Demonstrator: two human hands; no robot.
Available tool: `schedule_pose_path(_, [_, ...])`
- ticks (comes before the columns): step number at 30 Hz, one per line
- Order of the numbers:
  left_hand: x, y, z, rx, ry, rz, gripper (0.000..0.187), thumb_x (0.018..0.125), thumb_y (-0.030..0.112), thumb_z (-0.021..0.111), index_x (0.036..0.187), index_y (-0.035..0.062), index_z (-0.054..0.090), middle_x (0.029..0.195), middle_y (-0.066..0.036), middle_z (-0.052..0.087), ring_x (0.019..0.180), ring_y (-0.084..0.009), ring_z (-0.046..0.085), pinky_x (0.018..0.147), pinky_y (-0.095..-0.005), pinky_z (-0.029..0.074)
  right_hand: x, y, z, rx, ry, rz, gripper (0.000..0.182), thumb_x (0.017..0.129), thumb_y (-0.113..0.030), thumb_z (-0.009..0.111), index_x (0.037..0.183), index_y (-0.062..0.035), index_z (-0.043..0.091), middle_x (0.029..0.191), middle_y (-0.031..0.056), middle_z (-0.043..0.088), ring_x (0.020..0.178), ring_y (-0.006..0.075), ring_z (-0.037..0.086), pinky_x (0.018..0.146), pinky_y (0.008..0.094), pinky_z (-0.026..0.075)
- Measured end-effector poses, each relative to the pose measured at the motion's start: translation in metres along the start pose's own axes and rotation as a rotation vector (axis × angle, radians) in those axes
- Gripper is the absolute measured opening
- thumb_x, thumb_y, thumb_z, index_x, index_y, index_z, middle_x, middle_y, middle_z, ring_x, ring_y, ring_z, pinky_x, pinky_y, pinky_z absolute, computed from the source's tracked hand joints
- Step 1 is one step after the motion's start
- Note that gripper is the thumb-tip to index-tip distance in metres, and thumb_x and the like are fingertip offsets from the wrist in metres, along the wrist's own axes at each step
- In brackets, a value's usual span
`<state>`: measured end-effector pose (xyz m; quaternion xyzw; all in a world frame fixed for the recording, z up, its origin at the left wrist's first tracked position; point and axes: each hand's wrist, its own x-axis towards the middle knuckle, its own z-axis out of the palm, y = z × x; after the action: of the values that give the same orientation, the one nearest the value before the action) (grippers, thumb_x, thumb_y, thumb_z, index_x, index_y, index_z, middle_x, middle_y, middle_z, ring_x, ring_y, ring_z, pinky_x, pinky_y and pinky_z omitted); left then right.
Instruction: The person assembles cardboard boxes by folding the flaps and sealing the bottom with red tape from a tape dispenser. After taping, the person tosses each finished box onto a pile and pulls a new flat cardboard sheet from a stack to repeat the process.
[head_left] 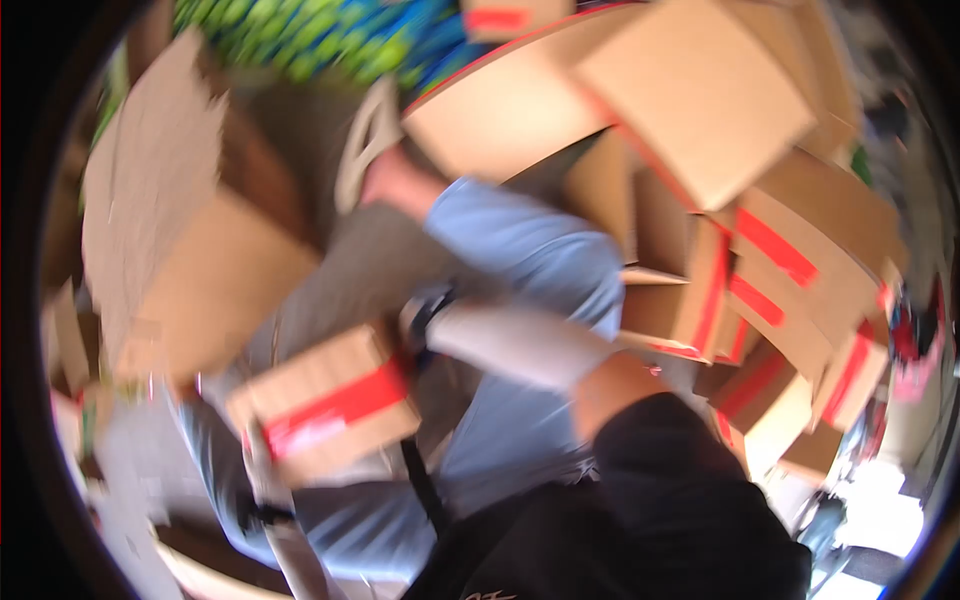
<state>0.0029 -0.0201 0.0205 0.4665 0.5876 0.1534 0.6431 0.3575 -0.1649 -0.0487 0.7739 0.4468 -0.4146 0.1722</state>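
Note:
A small closed cardboard box [310,375] with a wide strip of red tape is tilted over my lap. My left hand [258,455] grips its lower left edge, with the fingers partly hidden by the box. My right hand [412,322] is at the upper right corner of the same box, smeared by motion, so I cannot tell how its fingers are set. Pale sleeves cover both forearms, and dark bands show at the wrists.
Close on the left stands a large torn-edged carton [160,210]. Open and red-taped cartons [790,260] pile up on the right. A tilted carton [700,100] lies at the top right. Green and blue bundles [310,40] are at the back. My bent leg [540,240] spans the middle.

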Motion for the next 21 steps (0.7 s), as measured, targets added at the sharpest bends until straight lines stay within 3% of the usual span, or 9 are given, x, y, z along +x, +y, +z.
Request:
schedule_pose_path(3, [0.033, -0.015, -0.014, -0.091, -0.155, -0.047, 0.062, 0.1, 0.054, 0.045, 0.133, 0.0013, 0.053, 0.12, -0.013, 0.065, 0.104, -0.0247, 0.066, 0.093, -0.0373, 0.054, 0.067, -0.008, 0.082, -0.233, 0.547, 0.317, 0.024, 0.074, -0.034, 0.074, 0.066, -0.0114, 0.073, 0.062, 0.0096, 0.066, 0.054, 0.0246, 0.061, 0.05, 0.0439, 0.049])
schedule_pose_path(4, [0.034, -0.016, -0.022, -0.113, -0.227, -0.034, 0.061, 0.101, 0.052, 0.043, 0.134, 0.0011, 0.052, 0.124, -0.014, 0.063, 0.107, -0.0258, 0.065, 0.095, -0.0383, 0.053, -0.029, 0.009, -0.001, 0.061, 0.206, 0.134, 0.047, 0.075, -0.057, 0.072, 0.079, -0.0105, 0.073, 0.079, 0.0102, 0.07, 0.077, 0.0248, 0.068, 0.064, 0.039, 0.054])
schedule_pose_path(5, [0.039, -0.016, -0.024, -0.133, -0.296, -0.019, 0.06, 0.102, 0.05, 0.041, 0.135, 0.0008, 0.05, 0.128, -0.015, 0.061, 0.111, -0.0269, 0.063, 0.096, -0.0393, 0.052, -0.015, 0.026, 0.024, 0.305, 0.37, 0.062, 0.063, 0.075, -0.065, 0.066, 0.083, -0.0026, 0.074, 0.079, 0.0196, 0.071, 0.079, 0.0321, 0.071, 0.067, 0.044, 0.053])
schedule_pose_path(7, [0.039, -0.023, -0.034, 0.887, -0.15, 0.498, 0.06, 0.093, 0.037, 0.063, 0.134, -0.0041, 0.048, 0.128, -0.015, 0.057, 0.112, -0.0224, 0.056, 0.099, -0.0358, 0.047, -0.07, 0.045, 0.013, 0.651, 0.674, 0.118, 0.063, 0.077, -0.063, 0.067, 0.076, -0.0001, 0.071, 0.069, 0.0212, 0.067, 0.07, 0.0377, 0.069, 0.072, 0.0464, 0.053])
schedule_pose_path(9, [0.024, 0.002, -0.008, 1.016, 0.01, 0.554, 0.059, 0.094, 0.036, 0.061, 0.135, -0.0038, 0.047, 0.129, -0.016, 0.057, 0.112, -0.0234, 0.057, 0.098, -0.037, 0.048, -0.126, 0.045, -0.006, 1.189, 0.536, 0.061, 0.068, 0.078, -0.066, 0.066, 0.086, 0.0013, 0.069, 0.079, 0.0232, 0.068, 0.08, 0.0403, 0.067, 0.081, 0.046, 0.05])
schedule_pose_path(12, [0.001, 0.053, 0.044, 0.528, 0.07, 0.493, 0.057, 0.096, 0.035, 0.059, 0.136, -0.0034, 0.046, 0.13, -0.017, 0.056, 0.112, -0.0249, 0.058, 0.097, -0.0388, 0.049, -0.164, 0.001, -0.003, 1.346, 0.726, -0.117, 0.076, 0.079, -0.064, 0.066, 0.115, 0.0027, 0.058, 0.108, 0.0275, 0.065, 0.104, 0.0385, 0.063, 0.089, 0.0439, 0.048])
schedule_pose_path(16, [-0.042, 0.113, 0.109, 0.119, 0.016, 0.631, 0.055, 0.098, 0.033, 0.056, 0.138, -0.0029, 0.044, 0.131, -0.018, 0.055, 0.112, -0.0269, 0.059, 0.095, -0.0412, 0.05, -0.197, -0.009, -0.004, 1.405, 0.906, -0.214, 0.07, 0.08, -0.051, 0.073, 0.124, 0.0014, 0.056, 0.111, 0.0241, 0.066, 0.107, 0.0373, 0.063, 0.092, 0.0426, 0.048])
schedule_pose_path(19, [-0.078, 0.161, 0.167, -0.17, -0.175, 0.848, 0.054, 0.099, 0.032, 0.053, 0.139, -0.0024, 0.042, 0.132, -0.019, 0.055, 0.111, -0.0284, 0.06, 0.094, -0.0429, 0.051, -0.33, 0.021, -0.038, 1.196, 0.998, -0.249, 0.078, 0.078, -0.046, 0.078, 0.132, 0.0021, 0.051, 0.123, 0.027, 0.059, 0.114, 0.0391, 0.06, 0.096, 0.0423, 0.046])
schedule_pose_path(21, [-0.109, 0.203, 0.229, -0.392, -0.453, 1.025, 0.053, 0.1, 0.031, 0.052, 0.14, -0.0022, 0.041, 0.132, -0.02, 0.055, 0.111, -0.0294, 0.06, 0.093, -0.0441, 0.052, -0.404, 0.069, -0.021, 0.857, 1.566, -0.243, 0.078, 0.078, -0.035, 0.079, 0.139, -0.0009, 0.045, 0.128, 0.0225, 0.059, 0.119, 0.0363, 0.058, 0.103, 0.046, 0.043])
